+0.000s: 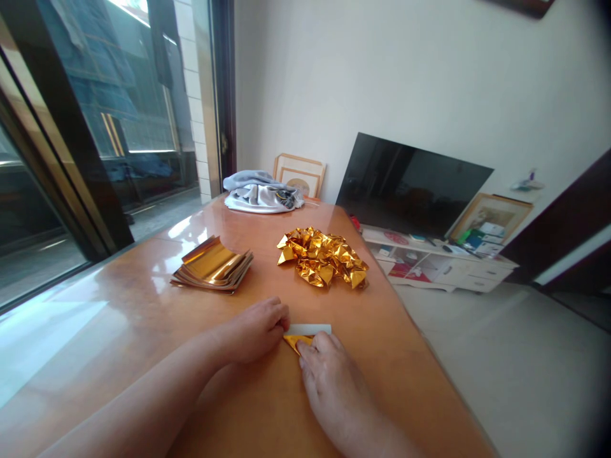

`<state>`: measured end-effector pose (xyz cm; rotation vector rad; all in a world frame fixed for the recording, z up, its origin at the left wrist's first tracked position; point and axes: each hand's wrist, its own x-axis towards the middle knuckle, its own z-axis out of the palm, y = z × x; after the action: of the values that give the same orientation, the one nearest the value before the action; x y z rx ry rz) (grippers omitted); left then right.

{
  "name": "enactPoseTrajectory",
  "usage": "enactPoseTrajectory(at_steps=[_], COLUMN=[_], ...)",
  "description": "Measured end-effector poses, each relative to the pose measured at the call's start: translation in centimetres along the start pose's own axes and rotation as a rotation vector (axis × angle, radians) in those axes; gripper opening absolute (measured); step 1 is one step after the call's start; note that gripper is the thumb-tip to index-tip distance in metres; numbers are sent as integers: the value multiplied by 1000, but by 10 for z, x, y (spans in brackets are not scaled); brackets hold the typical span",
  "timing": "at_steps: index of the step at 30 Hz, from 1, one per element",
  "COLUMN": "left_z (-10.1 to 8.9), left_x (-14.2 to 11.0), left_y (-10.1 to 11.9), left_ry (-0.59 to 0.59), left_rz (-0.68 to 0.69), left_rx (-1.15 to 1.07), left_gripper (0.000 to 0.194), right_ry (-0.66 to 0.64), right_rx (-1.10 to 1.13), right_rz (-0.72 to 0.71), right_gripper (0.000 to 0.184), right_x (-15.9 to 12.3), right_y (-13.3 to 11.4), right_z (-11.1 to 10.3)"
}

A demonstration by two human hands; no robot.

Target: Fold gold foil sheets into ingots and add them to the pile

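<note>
A partly folded sheet of gold foil paper [309, 329] lies on the table in front of me, with a pale strip along its far side and a gold triangular flap nearer me. My left hand [260, 327] grips its left end, fingers curled together. On the right, my right hand [329, 369] presses the gold flap and the right end with bent fingers. Beyond my left hand sits a stack of gold foil sheets [212, 267], curling at the edges. A heap of folded gold foil pieces [322, 257] lies beyond my right hand.
The glossy wooden table [143, 324] has its right edge beside my right arm. Bundled grey cloth [260, 194] lies at the far end, before leaning frames [305, 172]. A television [410, 184] stands on a white cabinet [458, 273]; a sliding glass door [143, 95] is at left.
</note>
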<state>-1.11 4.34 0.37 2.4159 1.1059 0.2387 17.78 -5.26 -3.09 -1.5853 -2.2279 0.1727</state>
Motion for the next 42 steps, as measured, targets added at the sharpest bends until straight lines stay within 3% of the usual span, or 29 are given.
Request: enactPoseTrajectory(at_steps=[7,13,18,24,28,42], left_z=[3,4,16,28,27,26], left_x=[1,-1,1,1,1,6], left_y=[0,6,19,25,18,5], left_ry=[9,40,101,122,119,124], left_rz=[-15,13,123,133,92,173], left_rx=[20,116,233,132,34,-72], left_gripper=[8,7,8,10,6,11], right_ry=[-31,-55,-69,-40,-38,-62], right_rx=[-5,-138,-229,-289,-338,-408], right_rz=[15,-30,-24,-31,-61,-111], right_gripper=[31,32,30,29,31,33], right_x=[1,2,3,2,1,-7], right_y=[-2,-5,-7,-8,-8,-17], right_z=[-3,-3,-4,0,3,-7])
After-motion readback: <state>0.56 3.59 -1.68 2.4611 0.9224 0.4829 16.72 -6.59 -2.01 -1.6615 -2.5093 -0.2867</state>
